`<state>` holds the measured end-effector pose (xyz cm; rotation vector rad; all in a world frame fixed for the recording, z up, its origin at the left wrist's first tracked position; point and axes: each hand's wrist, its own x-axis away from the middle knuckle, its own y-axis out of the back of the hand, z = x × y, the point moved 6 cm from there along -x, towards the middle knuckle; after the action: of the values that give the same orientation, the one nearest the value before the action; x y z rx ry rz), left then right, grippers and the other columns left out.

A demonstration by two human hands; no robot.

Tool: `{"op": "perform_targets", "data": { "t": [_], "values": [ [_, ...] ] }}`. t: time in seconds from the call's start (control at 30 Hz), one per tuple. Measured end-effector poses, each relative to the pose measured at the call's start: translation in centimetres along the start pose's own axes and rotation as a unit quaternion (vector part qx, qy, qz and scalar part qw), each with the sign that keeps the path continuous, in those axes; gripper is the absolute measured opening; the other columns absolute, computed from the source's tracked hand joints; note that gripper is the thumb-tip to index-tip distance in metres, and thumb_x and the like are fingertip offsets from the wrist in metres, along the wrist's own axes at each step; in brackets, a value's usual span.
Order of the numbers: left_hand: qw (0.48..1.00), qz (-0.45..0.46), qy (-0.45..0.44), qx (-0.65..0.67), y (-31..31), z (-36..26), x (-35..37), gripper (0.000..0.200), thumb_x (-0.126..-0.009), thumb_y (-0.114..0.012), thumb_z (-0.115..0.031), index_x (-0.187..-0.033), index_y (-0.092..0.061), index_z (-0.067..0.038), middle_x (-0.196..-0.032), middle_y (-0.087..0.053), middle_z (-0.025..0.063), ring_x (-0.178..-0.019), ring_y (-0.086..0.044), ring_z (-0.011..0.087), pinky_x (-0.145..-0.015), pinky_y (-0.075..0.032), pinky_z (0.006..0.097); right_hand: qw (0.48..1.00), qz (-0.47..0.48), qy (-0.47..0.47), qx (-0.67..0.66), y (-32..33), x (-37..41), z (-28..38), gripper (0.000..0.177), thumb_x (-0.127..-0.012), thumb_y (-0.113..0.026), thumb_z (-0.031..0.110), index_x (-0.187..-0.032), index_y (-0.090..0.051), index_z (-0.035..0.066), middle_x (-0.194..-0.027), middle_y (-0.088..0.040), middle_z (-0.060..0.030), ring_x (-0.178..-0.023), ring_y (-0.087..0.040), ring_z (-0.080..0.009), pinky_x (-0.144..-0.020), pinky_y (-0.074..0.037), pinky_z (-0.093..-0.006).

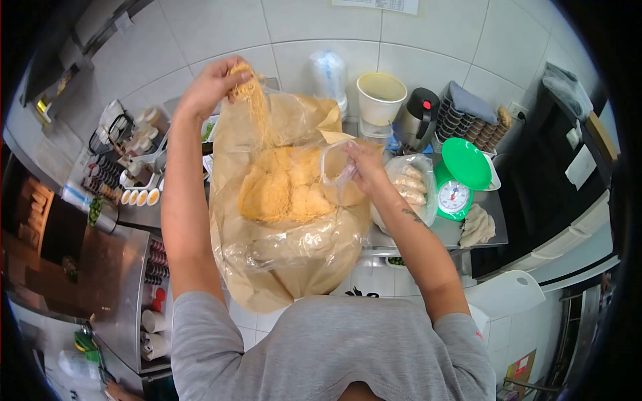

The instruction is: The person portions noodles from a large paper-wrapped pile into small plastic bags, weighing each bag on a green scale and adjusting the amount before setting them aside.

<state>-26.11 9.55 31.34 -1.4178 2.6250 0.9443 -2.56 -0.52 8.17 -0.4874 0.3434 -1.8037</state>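
Observation:
Several bundles of thin yellow noodles (287,184) lie in the middle of a large brown paper sheet (281,284) with clear plastic film over part of it. My left hand (217,85) is raised above the paper's far left corner. Its fingers are closed on a clump of noodles (253,100), with loose strands hanging down. At the right of the noodle pile, my right hand (366,166) pinches a small clear plastic bag (338,167), its mouth spread toward the noodles.
Right of the paper are a bag of wrapped packs (409,179), a green dial scale (455,195) and a crumpled cloth (477,226). Behind stand a white bucket (381,100) and a steel jug (418,120). Small cups (140,197) and a steel counter (117,287) are on the left.

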Motion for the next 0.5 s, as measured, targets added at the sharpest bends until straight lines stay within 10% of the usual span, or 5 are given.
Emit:
{"op": "perform_targets", "data": {
  "t": [0.27,0.5],
  "values": [
    [0.985,0.045,-0.087,0.141,-5.2,-6.3,-3.0,0.012,-0.087,-0.056,-0.018,-0.093,-0.058,-0.008,-0.074,-0.055,-0.0048,-0.063,-0.048,0.0034,-0.055,-0.040,0.0204,0.998,-0.041,-0.006,0.046,1.4,-0.8,-0.5,0.024,-0.092,-0.049,0.024,-0.094,-0.060,0.003,-0.074,-0.057,-0.0004,-0.059,-0.053,-0.0105,-0.049,-0.044,-0.0246],
    [0.994,0.093,0.045,-0.022,-16.9,-1.3,-0.5,0.029,-0.084,-0.057,-0.017,-0.109,-0.052,-0.003,-0.090,-0.058,0.0072,-0.076,-0.057,0.0143,-0.064,-0.047,0.0266,0.994,-0.101,0.012,0.027,2.1,0.4,1.5,0.026,-0.092,-0.048,0.028,-0.098,-0.061,0.006,-0.070,-0.055,-0.0003,-0.056,-0.052,-0.0097,-0.045,-0.042,-0.0259]
  ]
}}
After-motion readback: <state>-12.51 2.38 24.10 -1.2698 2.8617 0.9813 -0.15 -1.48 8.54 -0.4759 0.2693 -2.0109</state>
